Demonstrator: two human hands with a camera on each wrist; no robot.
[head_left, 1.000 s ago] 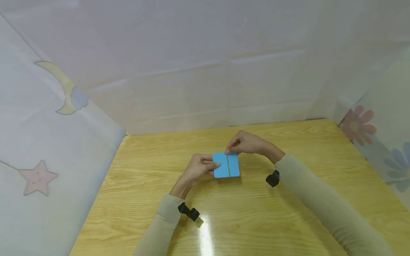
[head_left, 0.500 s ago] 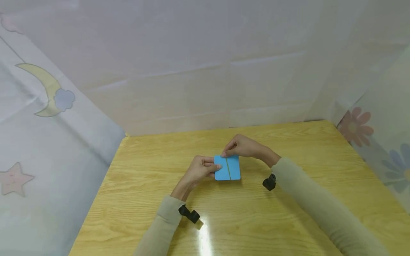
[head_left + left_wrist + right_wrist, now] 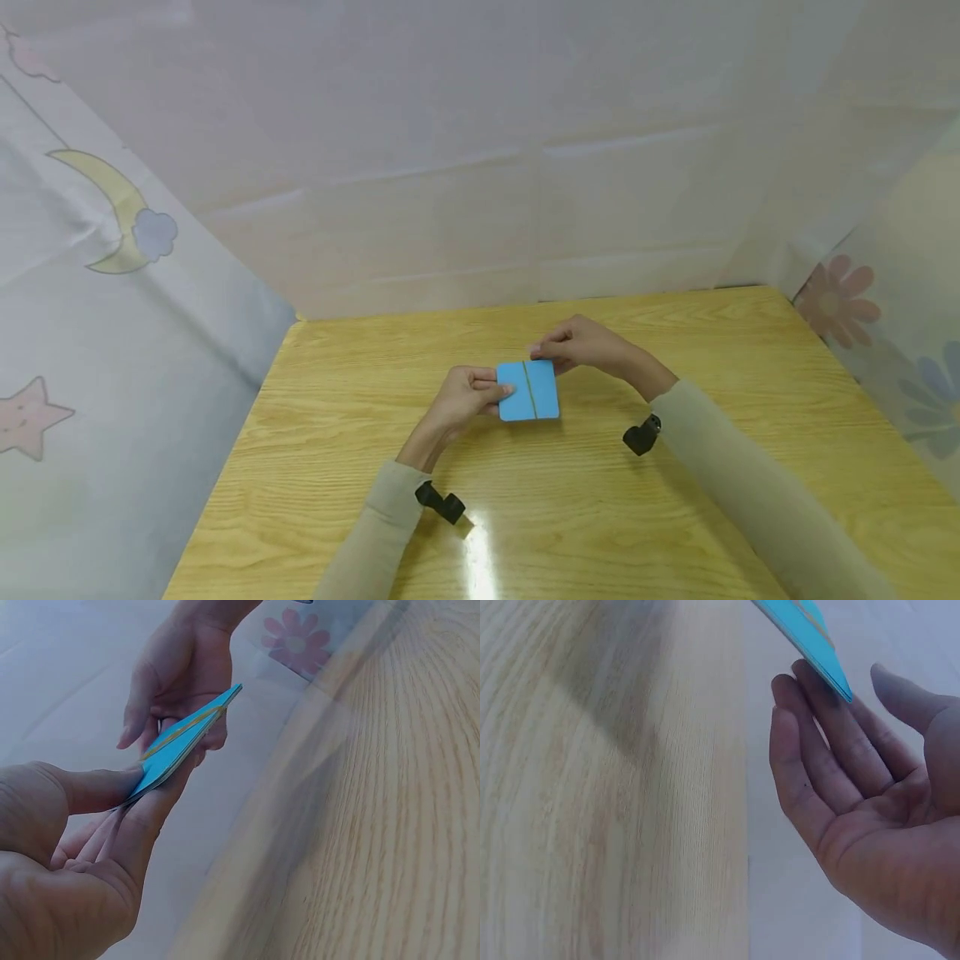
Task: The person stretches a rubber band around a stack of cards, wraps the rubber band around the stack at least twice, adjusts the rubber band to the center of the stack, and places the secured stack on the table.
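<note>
A thin blue square stack of cards [image 3: 542, 390] with rounded corners has a yellowish rubber band [image 3: 529, 390] round it. My left hand [image 3: 463, 396] pinches its left side, thumb on top and fingers beneath, holding it above the table. At the upper right corner is my right hand [image 3: 592, 346]. In the right wrist view, this hand [image 3: 877, 787] has loosely bent fingers by the corner of the stack [image 3: 810, 645], fingertips at its underside and thumb apart from it. Layered edges of the stack [image 3: 176, 756] show in the left wrist view.
The wooden table [image 3: 300, 467] spreads beneath both hands. A pale wall sheet [image 3: 420, 242] stands along its back edge, with printed side sheets left and right. Black wrist cameras [image 3: 441, 502] sit on both sleeves.
My right hand's fingertips have moved right, from the band at the top edge to the upper right corner, with the thumb off the stack. The left hand keeps its pinch.
</note>
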